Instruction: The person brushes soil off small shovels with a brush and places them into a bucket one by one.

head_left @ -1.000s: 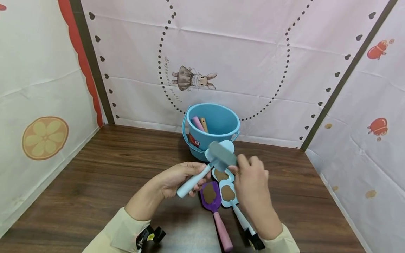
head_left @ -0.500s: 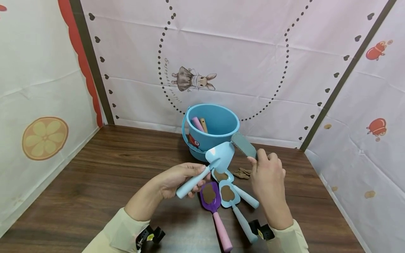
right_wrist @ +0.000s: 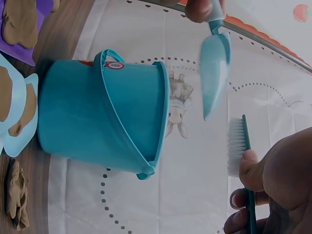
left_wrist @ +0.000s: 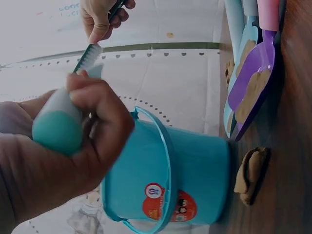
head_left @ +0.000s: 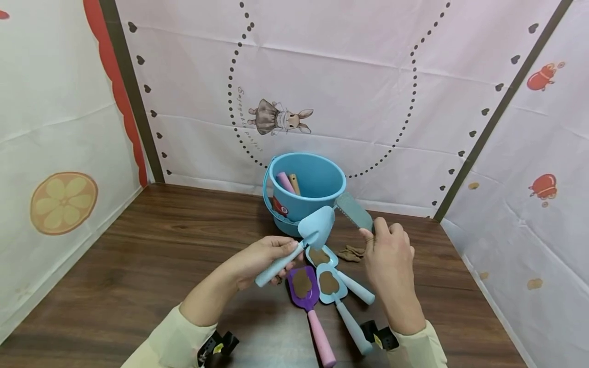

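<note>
My left hand (head_left: 264, 258) grips the handle of a light blue toy trowel (head_left: 317, 225), its blade raised in front of the bucket. In my right hand (head_left: 391, 268) is a flat green brush (head_left: 354, 210), pinched with the thumb on its back; the right wrist view shows its pale bristles (right_wrist: 236, 146) facing the trowel blade, a gap between them. Below the hands lie a purple scoop (head_left: 309, 299) with a pink handle and two light blue scoops (head_left: 338, 291), each with a flat brown clay-like patch in its blade.
A blue bucket (head_left: 306, 204) stands behind the trowel, with a pink handle (head_left: 285, 182) and a tan handle (head_left: 294, 184) inside. Brown lumps (head_left: 352, 253) lie right of the scoops; another brown lump (left_wrist: 252, 175) shows in the left wrist view. Printed cloth walls enclose the wooden table (head_left: 152, 266).
The brush has moved from over the trowel blade to the right, uncovering brown lumps on the table, and then stayed there. The trowel blade has turned slightly in my left hand.
</note>
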A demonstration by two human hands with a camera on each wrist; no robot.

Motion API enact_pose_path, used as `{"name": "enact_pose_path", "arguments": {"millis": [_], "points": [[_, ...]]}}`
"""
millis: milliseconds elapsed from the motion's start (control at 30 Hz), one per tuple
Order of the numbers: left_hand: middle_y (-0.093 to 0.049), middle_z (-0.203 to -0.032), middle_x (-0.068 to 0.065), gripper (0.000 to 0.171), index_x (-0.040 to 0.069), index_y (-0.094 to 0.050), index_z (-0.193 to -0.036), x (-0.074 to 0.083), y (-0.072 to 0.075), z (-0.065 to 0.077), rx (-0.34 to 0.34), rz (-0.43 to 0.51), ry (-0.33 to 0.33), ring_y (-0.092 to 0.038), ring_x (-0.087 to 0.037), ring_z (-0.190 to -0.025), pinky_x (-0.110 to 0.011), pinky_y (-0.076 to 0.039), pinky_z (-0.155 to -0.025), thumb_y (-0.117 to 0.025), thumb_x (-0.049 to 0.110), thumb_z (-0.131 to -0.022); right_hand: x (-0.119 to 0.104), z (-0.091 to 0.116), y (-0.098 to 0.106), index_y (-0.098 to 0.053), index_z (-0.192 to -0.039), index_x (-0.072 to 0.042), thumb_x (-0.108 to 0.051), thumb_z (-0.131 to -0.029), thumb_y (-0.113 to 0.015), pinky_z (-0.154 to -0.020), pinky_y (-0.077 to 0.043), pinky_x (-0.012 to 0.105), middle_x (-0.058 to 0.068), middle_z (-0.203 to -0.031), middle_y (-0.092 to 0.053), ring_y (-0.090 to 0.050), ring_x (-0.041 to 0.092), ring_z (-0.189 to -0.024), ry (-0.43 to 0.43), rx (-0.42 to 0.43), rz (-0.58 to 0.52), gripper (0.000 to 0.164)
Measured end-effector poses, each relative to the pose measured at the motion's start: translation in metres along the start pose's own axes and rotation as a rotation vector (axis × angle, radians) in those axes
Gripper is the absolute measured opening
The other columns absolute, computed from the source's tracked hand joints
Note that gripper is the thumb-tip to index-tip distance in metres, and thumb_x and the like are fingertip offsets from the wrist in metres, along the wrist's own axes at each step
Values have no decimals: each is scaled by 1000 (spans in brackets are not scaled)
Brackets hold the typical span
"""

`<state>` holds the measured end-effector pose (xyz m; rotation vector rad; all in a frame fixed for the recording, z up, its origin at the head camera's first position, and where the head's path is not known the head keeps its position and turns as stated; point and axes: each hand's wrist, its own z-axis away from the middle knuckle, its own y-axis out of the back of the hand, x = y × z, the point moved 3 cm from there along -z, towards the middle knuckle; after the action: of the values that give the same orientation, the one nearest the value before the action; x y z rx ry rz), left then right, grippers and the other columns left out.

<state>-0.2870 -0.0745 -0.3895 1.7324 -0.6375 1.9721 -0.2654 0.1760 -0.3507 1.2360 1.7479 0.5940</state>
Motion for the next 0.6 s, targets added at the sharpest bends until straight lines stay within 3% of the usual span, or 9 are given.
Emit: {"name": "enact_pose_path", "arguments": {"millis": [100,267,400,467,600], "points": [[-56,-77,-5,37,2,-65,-102,11,4,-5,149,-250,-80,-49,-15,-65,-29,-42,-57,-49,35,-108,2,-1,2,-57,-110,-5,-39,-104,-51,-68,-30,41,13,-88,-45,-43,29,-75,-13,-8,-13,35],[-53,-71,-3,30,14,-62,-92,44,14,-11,500,-903,-198,-49,-19,-63,-32,-40,-55,-51,38,-107,3,-1,3,-58,-110,-5,-37,-104,-54,-67,-30,41,13,-86,-44,-42,29,-74,-17,-1,-28,33],[-58,-80,-5,28,11,-64,-102,71,23,-22,727,-1336,-279,-55,-25,-69,-38,-46,-55,-53,36,-106,4,-2,4,-58,-109,-5,-37,-103,-54,-67,-30,41,12,-85,-44,-42,28,-74,-16,3,-31,33],[-61,-86,-8,29,9,-65,-107,80,28,-31,777,-1475,-303,-58,-28,-75,-42,-49,-58,-54,36,-105,4,-2,4,-58,-109,-5,-38,-103,-53,-67,-30,41,12,-85,-44,-42,28,-74,-16,-2,-35,34],[-66,-98,-13,26,9,-68,-112,92,36,-53,752,-1668,-308,-61,-33,-87,-50,-51,-69,-56,31,-105,4,-3,4,-57,-108,-5,-38,-104,-53,-67,-30,41,12,-86,-44,-41,28,-74,-16,-14,-39,34]]}}
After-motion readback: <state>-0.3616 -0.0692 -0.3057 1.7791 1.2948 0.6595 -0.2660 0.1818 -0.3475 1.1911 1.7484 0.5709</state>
